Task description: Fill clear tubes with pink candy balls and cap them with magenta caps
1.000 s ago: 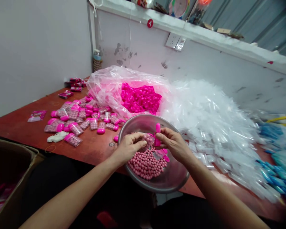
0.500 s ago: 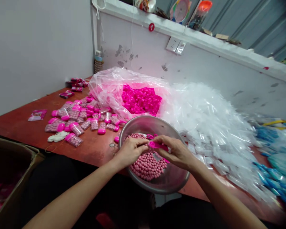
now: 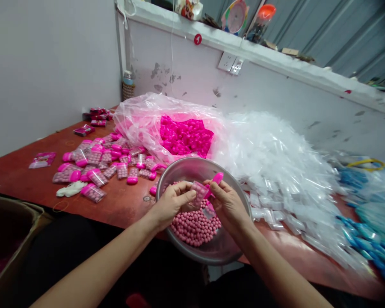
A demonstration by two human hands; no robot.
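Note:
Between the thumb and fingers of my left hand (image 3: 176, 200) is a small clear container (image 3: 199, 193) with pink beads inside. My right hand (image 3: 226, 197) pinches a bright pink flip cap (image 3: 217, 178) close beside the container's end; whether the two touch I cannot tell. Both hands are over a round metal bowl (image 3: 170, 171). Loose pink beads (image 3: 195, 229) lie in the bowl, along with another clear container (image 3: 208, 211) partly hidden by my right hand.
Filled containers with pink caps (image 3: 96, 156) lie scattered at left. Behind the bowl, a plastic bag (image 3: 137, 111) holds pink caps (image 3: 188, 137). Clear empty containers (image 3: 276, 158) are heaped at right, near blue pieces (image 3: 368, 239). A cardboard box (image 3: 25, 239) stands lower left.
My hands have drawn slightly apart. The clear container with beads has come into view in my left hand, and the pink cap in my right hand has turned upward.

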